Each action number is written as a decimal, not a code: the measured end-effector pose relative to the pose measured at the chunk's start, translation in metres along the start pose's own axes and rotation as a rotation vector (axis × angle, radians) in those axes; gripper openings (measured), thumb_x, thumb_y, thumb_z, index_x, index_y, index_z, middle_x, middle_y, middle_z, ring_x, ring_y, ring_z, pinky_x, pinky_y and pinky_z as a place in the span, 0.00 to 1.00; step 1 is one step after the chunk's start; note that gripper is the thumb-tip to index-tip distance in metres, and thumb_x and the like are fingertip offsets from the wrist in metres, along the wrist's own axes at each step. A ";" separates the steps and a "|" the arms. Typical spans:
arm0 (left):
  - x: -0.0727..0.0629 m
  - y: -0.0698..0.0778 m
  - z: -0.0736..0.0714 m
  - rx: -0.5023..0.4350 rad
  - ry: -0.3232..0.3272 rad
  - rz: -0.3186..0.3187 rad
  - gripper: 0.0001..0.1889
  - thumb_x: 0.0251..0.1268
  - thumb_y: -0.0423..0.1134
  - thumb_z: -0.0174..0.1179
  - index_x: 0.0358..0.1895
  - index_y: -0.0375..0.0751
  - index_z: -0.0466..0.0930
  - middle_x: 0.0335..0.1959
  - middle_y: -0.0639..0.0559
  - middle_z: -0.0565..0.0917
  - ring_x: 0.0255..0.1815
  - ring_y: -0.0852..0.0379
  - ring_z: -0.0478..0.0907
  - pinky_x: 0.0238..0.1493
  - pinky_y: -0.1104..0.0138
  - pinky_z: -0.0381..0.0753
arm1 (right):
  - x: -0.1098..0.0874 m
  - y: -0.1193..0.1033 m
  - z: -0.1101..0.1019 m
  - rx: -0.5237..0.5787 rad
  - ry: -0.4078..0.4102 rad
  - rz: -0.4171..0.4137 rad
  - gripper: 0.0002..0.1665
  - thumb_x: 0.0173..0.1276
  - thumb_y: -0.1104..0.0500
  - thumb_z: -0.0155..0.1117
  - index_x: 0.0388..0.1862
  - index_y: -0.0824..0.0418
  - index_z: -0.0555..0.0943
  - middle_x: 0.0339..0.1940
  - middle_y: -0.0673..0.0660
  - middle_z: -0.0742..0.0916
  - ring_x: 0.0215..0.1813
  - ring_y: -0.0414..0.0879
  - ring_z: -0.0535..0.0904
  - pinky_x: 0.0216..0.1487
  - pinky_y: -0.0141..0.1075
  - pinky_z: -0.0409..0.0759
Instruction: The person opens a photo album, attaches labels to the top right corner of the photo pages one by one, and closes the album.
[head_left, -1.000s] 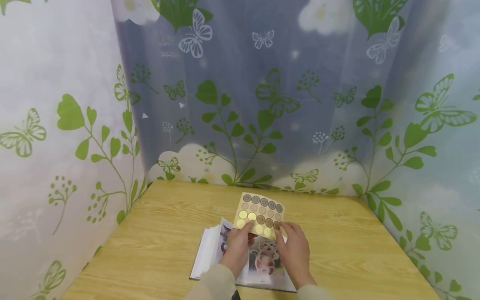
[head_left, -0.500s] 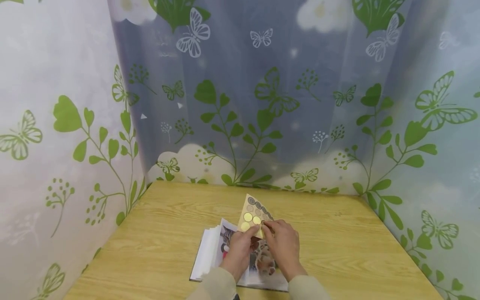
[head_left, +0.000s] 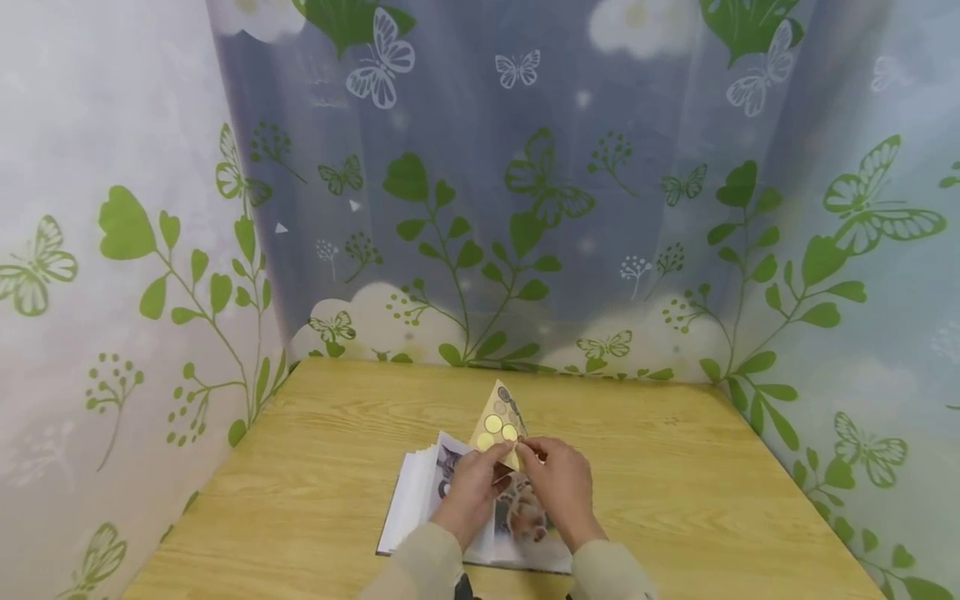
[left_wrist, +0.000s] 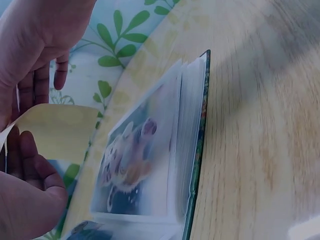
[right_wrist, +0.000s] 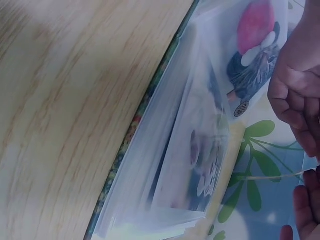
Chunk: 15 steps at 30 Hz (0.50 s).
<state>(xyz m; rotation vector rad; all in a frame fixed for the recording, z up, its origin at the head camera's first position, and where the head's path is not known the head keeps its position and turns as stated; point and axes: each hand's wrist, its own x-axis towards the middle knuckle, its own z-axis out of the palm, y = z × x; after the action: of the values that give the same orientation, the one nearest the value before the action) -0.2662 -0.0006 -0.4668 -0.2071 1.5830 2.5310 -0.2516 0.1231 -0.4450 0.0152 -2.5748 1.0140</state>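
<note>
A cream sheet of round stickers, gold and dark-printed, is held raised over an open photo album. My left hand pinches its lower edge, thumb on the front face. With thumb and fingertips, my right hand pinches at the sheet's right side, close to the left thumb. The sheet curves away on that side, so several stickers are hidden. In the left wrist view the sheet's plain back shows bent between the hands. A kitten picture lies below, partly covered by the right hand.
The album's green patterned cover rests on the wood-grain table. Its left-hand pages stand in a thick stack, with another picture in a clear sleeve. A curtain with leaves and butterflies surrounds the table.
My right hand has moved left from the sheet's right edge towards the left thumb. The sheet, flat earlier, is now bent and turned narrower. The album has stayed put.
</note>
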 end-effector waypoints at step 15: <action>0.003 0.000 -0.003 0.070 -0.028 -0.010 0.14 0.64 0.40 0.66 0.44 0.32 0.80 0.33 0.51 0.85 0.34 0.58 0.80 0.50 0.58 0.79 | 0.004 0.003 -0.003 0.150 -0.084 0.123 0.11 0.68 0.52 0.67 0.38 0.59 0.89 0.32 0.51 0.88 0.31 0.43 0.78 0.33 0.38 0.77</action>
<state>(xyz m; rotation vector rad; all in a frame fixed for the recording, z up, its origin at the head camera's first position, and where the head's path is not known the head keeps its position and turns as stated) -0.2685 -0.0032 -0.4687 -0.1701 1.6520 2.4554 -0.2547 0.1277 -0.4432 -0.0639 -2.5952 1.2761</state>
